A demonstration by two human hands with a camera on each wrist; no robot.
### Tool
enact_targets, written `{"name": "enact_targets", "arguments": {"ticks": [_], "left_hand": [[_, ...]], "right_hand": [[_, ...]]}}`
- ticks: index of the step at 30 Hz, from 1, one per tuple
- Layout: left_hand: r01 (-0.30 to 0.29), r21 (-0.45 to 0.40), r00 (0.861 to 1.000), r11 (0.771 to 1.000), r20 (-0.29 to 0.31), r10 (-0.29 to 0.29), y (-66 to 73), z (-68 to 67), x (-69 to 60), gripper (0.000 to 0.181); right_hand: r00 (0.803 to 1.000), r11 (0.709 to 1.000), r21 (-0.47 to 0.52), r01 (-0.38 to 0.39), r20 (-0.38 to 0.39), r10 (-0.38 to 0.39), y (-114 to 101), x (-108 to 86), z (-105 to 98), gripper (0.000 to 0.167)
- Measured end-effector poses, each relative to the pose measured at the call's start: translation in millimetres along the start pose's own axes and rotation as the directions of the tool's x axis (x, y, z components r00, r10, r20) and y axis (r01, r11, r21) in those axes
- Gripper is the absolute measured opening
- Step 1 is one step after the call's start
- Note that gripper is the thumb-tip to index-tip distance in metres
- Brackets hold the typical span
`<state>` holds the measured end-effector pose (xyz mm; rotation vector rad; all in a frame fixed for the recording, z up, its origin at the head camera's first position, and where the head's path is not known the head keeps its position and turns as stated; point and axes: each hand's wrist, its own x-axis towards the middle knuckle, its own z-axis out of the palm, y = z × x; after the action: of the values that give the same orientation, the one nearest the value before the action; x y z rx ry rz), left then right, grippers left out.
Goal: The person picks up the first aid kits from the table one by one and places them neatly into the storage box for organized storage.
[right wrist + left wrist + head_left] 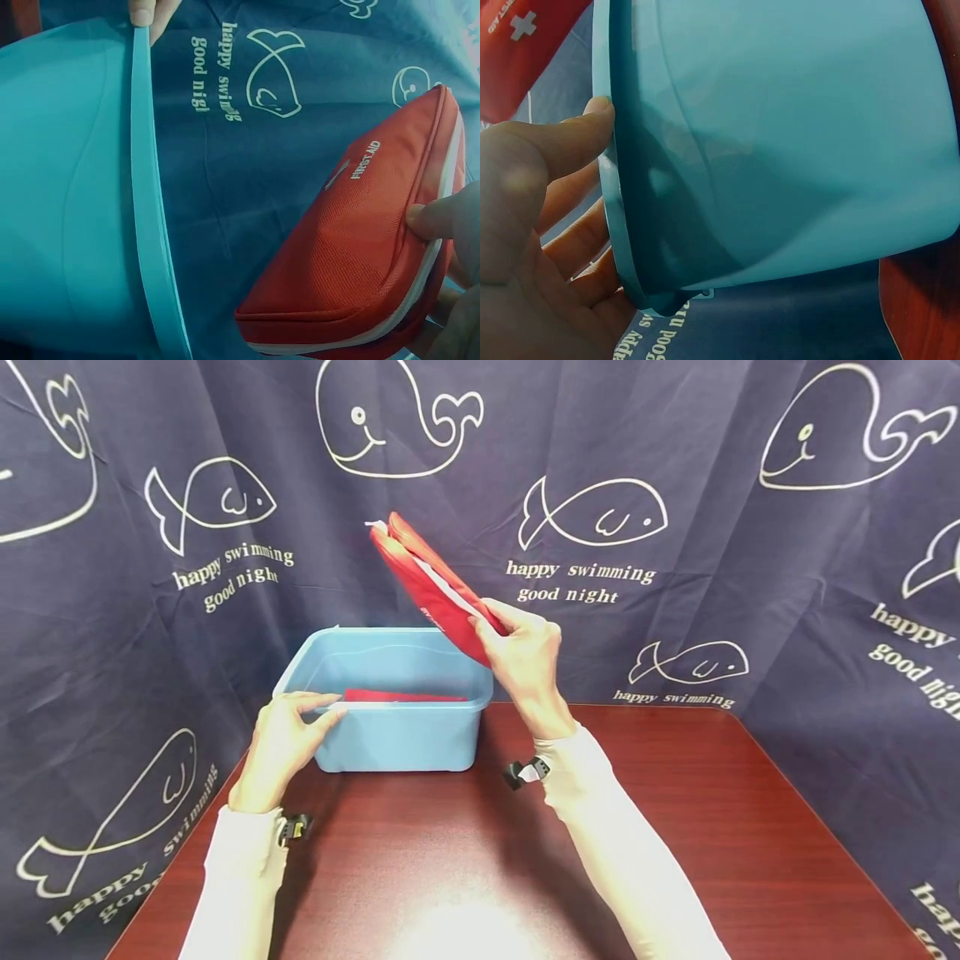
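A light-blue plastic bin (397, 739) stands on the table. My left hand (279, 739) pinches its near rim at the left corner, thumb outside and fingers over the edge, as the left wrist view shows. My right hand (528, 652) grips a red first aid pouch (423, 585) along its zipped edge, holding it tilted above the bin's right side. White "FIRST AID" lettering and a white zipper show on this pouch (352, 247) in the right wrist view. Something red (405, 696) lies inside the bin, mostly hidden by the near wall.
The dark red wooden table (420, 843) extends in front of the bin and to its right. A dark blue curtain (600, 543) printed with whales and fish hangs behind and at both sides. Small wrist cameras sit at both cuffs.
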<state>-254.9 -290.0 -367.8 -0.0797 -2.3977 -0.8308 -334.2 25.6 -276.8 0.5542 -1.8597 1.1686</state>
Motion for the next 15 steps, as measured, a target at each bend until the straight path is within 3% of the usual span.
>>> {"name": "enact_targets", "arguments": {"ticks": [15], "left_hand": [[-0.026,-0.001,0.999,1.0,-0.028,0.026,-1.7,1.3,1.2,0.028]], "right_hand": [[0.993,0.997,-0.053,-0.061,0.097,0.066,-2,-12.7,38,0.019]]}}
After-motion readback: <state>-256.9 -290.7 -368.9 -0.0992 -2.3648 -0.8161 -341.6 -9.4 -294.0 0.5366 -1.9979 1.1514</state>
